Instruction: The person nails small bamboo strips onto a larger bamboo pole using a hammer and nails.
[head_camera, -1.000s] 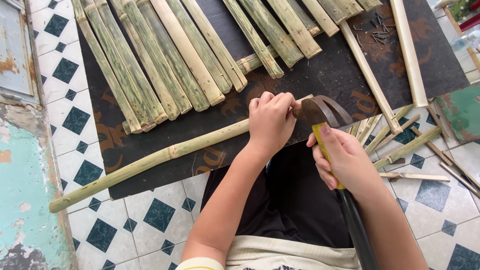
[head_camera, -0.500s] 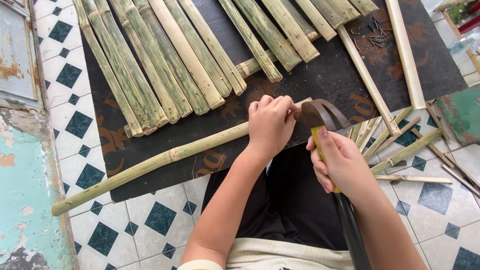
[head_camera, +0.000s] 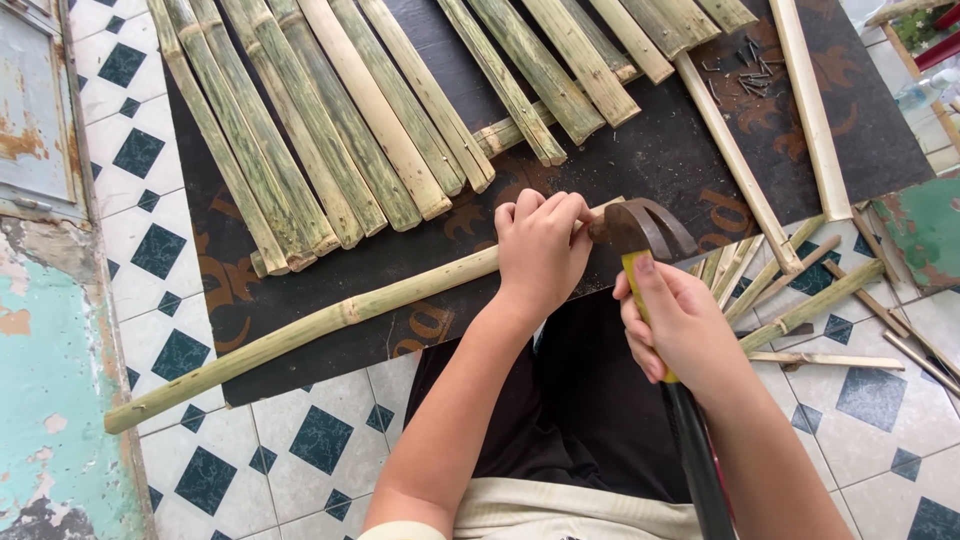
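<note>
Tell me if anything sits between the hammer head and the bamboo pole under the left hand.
Nothing visible does. The hammer, gripped by the right hand, has its head right beside the left hand, which presses on the pole. Only the left fingertips lie close to the head.

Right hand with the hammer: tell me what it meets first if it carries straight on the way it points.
Probably the left hand, whose fingers pinch something right at the hammer head held by the right hand; the bamboo pole lies just beneath. Depth is unclear.
</note>
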